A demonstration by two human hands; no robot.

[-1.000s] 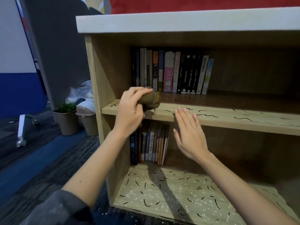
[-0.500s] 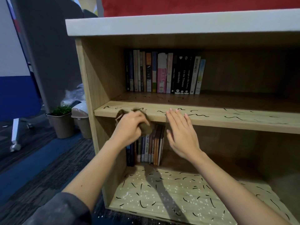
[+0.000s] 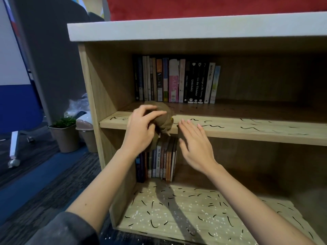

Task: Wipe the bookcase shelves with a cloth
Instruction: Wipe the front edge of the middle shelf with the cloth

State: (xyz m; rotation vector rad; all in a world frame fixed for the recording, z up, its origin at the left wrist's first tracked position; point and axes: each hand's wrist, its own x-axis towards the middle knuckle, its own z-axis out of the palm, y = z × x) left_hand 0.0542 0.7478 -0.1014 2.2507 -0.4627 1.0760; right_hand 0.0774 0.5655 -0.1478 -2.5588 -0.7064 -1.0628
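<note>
A wooden bookcase fills the view. Its middle shelf (image 3: 238, 129) carries black squiggle marks along the front. My left hand (image 3: 141, 128) grips a bunched brown cloth (image 3: 164, 117) and presses it on the left front part of that shelf. My right hand (image 3: 194, 144) hovers flat with fingers apart just in front of the shelf's edge, beside the cloth, holding nothing. The bottom shelf (image 3: 203, 213) is covered with black marks and white specks.
A row of books (image 3: 177, 80) stands at the back of the middle shelf, another row (image 3: 157, 160) at the back left of the bottom shelf. A potted plant (image 3: 63, 135) and a bin (image 3: 86, 133) sit on the carpet to the left.
My left hand with the cloth dipped below the shelf's front edge, then came back up onto the shelf, further right. My right hand stayed near the edge.
</note>
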